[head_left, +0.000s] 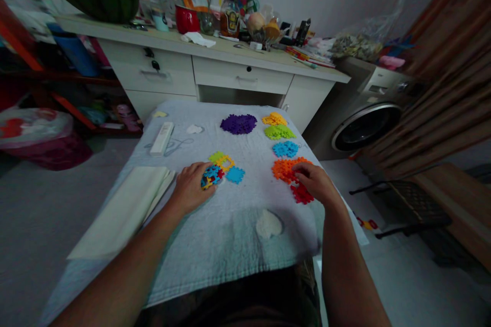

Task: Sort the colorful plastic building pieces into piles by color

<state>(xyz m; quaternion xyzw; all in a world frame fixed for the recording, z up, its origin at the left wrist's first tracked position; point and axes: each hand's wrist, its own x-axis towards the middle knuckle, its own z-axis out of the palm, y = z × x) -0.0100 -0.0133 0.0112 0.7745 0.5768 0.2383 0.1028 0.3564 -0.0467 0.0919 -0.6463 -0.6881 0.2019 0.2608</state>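
Note:
My left hand (pixel 194 184) curls around a small assembly of interlocking plastic pieces (pixel 212 177) in blue, yellow and red, just above or on the cloth. Beside it lie a loose green piece (pixel 216 156), a yellow frame-shaped piece (pixel 227 163) and a flat blue piece (pixel 235 175). My right hand (pixel 312 179) is at the orange pile (pixel 284 169), its fingers bent and closed together over the pile's edge. What its fingertips pinch, if anything, is hidden. Just below it is a red pile (pixel 302 194).
Behind these, a blue pile (pixel 285 149), a green pile (pixel 279 132), a yellow pile (pixel 274 119) and a purple pile (pixel 238 124) lie on the cloth-covered table (pixel 230 235). A white box (pixel 162 139) and folded cloth (pixel 123 209) are at left. A cluttered white desk (pixel 238 69) stands beyond.

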